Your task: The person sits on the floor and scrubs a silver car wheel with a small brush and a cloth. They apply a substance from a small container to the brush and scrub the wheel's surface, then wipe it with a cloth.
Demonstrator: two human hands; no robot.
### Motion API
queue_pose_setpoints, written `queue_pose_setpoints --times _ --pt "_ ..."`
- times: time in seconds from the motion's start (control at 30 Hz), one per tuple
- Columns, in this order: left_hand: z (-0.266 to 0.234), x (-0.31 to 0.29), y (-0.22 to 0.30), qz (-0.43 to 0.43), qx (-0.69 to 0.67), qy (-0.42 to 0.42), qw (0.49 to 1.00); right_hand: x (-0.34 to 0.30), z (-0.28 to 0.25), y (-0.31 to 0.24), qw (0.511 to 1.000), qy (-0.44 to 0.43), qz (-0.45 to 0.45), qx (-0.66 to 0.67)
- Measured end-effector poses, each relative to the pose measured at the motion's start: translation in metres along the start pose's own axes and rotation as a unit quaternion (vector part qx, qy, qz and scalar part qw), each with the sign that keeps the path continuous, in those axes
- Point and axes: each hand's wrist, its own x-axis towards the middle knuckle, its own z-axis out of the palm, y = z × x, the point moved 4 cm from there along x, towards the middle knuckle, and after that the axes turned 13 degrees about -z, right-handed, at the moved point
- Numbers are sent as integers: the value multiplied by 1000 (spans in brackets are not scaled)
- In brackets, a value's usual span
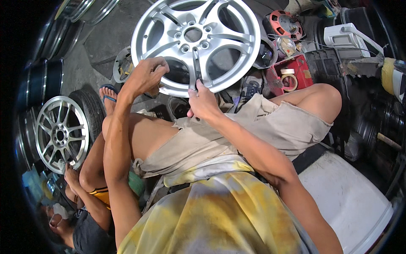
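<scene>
A silver alloy wheel rim with split spokes faces up in front of me, above my lap. My left hand bends over its lower left edge, fingers curled toward one of the openings between spokes. Whether a small item lies under those fingers is hidden. My right hand is closed on the near edge, thumb on top at the foot of a spoke and fingers underneath. A dark spot shows by that thumb; I cannot tell if it is a slot or a small piece of something.
At left, another person holds a multi-spoke silver wheel beside a black tire. A red tray with tape rolls, an orange-red round part and a white machine stand at right. A white panel lies by my right side.
</scene>
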Motion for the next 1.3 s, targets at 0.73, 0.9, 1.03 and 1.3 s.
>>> queue_pose_setpoints --times 0.73,0.9,1.03,1.3 --pt "-12 -8 15 -7 -2 15 1000 8 -15 -20 996 -57 55 28" --pt "-9 -8 5 0 8 25 1000 -5 -18 -34 997 -69 42 20" --pt "-9 -9 11 8 -22 24 999 6 -14 -24 999 -28 23 -11" --pt "-11 -10 9 -14 -23 19 999 9 -13 -20 999 -43 23 -15"
